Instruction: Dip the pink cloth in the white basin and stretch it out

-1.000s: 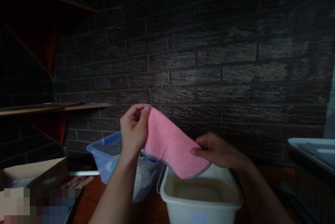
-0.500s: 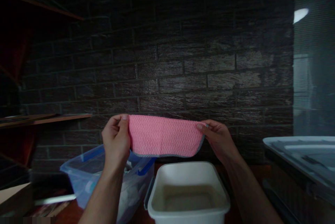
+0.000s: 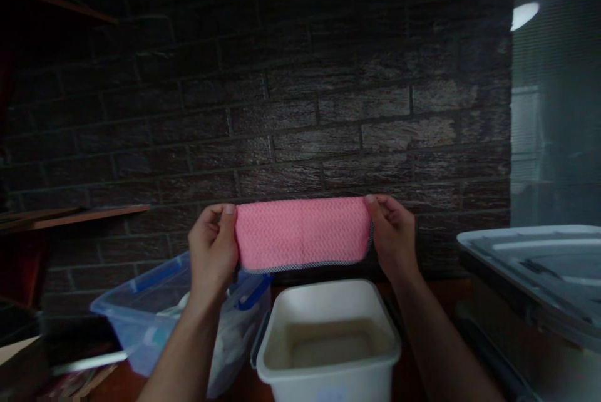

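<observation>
A pink textured cloth (image 3: 303, 233) with a dark checkered edging is stretched out between my two hands, folded along its upper edge. My left hand (image 3: 213, 248) pinches its upper left corner between thumb and fingers. At the upper right corner, my right hand (image 3: 392, 233) grips it in the same way. Below the cloth stands a white rectangular tub (image 3: 328, 367), with what looks like murky liquid inside. The cloth hangs above the tub's far rim, apart from it.
A clear plastic bin (image 3: 122, 320) with blue handles and white items inside stands to the left, partly behind my left forearm. On the right is a large container with a translucent lid (image 3: 539, 264). A dark brick wall (image 3: 300, 108) rises behind; a shelf (image 3: 103, 217) juts in from the left.
My right hand has risen slightly and its grip on the cloth's corner is now tighter, so the upper edge is straighter. The view has shifted a little to the right.
</observation>
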`<action>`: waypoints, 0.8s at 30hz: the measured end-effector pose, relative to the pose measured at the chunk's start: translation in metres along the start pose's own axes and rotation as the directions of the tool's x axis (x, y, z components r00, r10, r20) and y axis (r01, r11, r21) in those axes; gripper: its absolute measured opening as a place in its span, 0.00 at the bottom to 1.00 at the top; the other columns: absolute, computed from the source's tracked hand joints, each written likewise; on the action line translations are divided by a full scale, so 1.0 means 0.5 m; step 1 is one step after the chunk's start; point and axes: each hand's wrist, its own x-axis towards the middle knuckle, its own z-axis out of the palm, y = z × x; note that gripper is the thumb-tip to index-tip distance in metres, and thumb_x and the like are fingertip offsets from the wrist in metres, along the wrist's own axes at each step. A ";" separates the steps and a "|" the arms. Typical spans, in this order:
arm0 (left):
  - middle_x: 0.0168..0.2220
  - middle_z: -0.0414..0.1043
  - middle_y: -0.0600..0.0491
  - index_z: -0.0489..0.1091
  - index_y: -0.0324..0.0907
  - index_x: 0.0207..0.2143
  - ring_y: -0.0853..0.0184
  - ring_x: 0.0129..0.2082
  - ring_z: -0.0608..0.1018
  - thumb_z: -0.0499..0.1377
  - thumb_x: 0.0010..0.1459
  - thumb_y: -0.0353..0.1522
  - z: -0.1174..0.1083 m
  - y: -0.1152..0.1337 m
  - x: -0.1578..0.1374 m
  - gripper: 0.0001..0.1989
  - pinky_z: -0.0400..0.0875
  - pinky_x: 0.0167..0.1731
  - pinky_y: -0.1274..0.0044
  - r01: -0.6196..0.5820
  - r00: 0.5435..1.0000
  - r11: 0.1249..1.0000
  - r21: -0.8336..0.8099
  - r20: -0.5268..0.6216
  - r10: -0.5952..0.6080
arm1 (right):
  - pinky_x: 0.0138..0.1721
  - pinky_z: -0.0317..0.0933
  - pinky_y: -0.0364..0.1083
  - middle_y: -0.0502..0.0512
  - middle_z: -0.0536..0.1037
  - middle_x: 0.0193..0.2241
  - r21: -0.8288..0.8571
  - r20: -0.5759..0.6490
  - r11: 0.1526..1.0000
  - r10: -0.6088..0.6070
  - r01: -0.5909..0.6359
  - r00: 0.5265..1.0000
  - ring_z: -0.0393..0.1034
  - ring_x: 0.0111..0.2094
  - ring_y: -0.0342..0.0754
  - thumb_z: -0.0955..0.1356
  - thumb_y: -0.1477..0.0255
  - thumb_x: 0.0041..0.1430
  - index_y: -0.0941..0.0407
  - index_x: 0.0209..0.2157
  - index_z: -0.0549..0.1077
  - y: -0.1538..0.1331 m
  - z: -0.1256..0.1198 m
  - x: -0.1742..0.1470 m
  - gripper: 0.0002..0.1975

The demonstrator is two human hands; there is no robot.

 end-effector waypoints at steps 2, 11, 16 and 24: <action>0.29 0.67 0.53 0.71 0.38 0.40 0.72 0.27 0.67 0.61 0.64 0.44 0.015 0.006 -0.011 0.17 0.60 0.24 0.82 -0.022 0.999 0.999 0.035 0.047 0.020 | 0.24 0.48 0.40 0.49 0.66 0.22 -0.164 -0.057 0.983 -0.093 0.082 0.994 0.55 0.23 0.38 0.70 0.57 0.63 0.61 0.37 0.74 0.000 -0.008 0.004 0.18; 0.29 0.68 0.52 0.72 0.35 0.37 0.73 0.25 0.66 0.62 0.63 0.44 0.037 -0.017 -0.016 0.18 0.58 0.23 0.81 0.065 0.979 0.995 0.071 0.189 -0.078 | 0.29 0.53 0.43 0.53 0.72 0.24 -0.629 -0.109 0.771 -0.216 0.101 0.970 0.62 0.26 0.42 0.66 0.55 0.65 0.62 0.33 0.77 0.069 -0.069 0.042 0.23; 0.28 0.68 0.52 0.71 0.34 0.37 0.73 0.25 0.66 0.63 0.61 0.45 0.051 -0.031 -0.027 0.20 0.58 0.24 0.81 0.199 0.945 0.979 -0.049 0.275 -0.179 | 0.25 0.52 0.42 0.53 0.69 0.22 -0.507 -0.198 0.850 0.042 -0.139 0.979 0.59 0.23 0.41 0.70 0.53 0.59 0.63 0.31 0.77 0.125 -0.089 0.052 0.24; 0.28 0.68 0.52 0.69 0.34 0.35 0.73 0.25 0.66 0.60 0.63 0.48 0.060 -0.058 -0.032 0.23 0.58 0.25 0.80 0.199 0.919 0.980 0.004 0.345 -0.189 | 0.22 0.62 0.44 0.59 0.74 0.27 -0.066 -0.174 0.893 0.430 -0.446 0.886 0.67 0.22 0.45 0.79 0.62 0.43 0.65 0.30 0.76 0.100 -0.072 0.034 0.21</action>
